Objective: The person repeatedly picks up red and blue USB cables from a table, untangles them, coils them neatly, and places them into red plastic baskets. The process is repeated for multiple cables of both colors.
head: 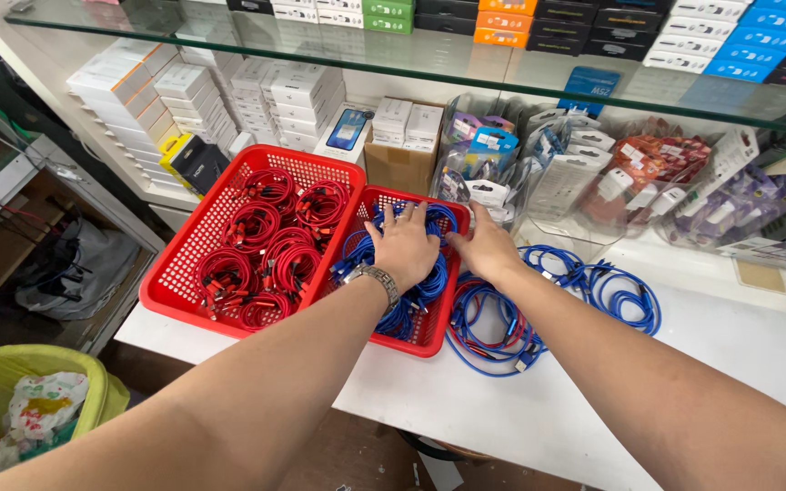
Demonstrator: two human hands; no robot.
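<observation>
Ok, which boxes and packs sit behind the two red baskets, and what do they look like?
White boxes: stacked rows, back left under glass shelf.
Black-and-yellow box: by left basket's far corner.
Brown carton: behind right basket.
Clear hanging packs: heaped, back right.

The left hand (404,247) is lying flat on blue cables (429,286) in a red basket (429,341); the right hand (484,245) is resting at its rim, beside loose coils (625,300) on the table (730,355).

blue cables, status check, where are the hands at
Left hand flat on blue cables in small red basket. Right hand open at its rim. Loose blue coils on table.
</observation>
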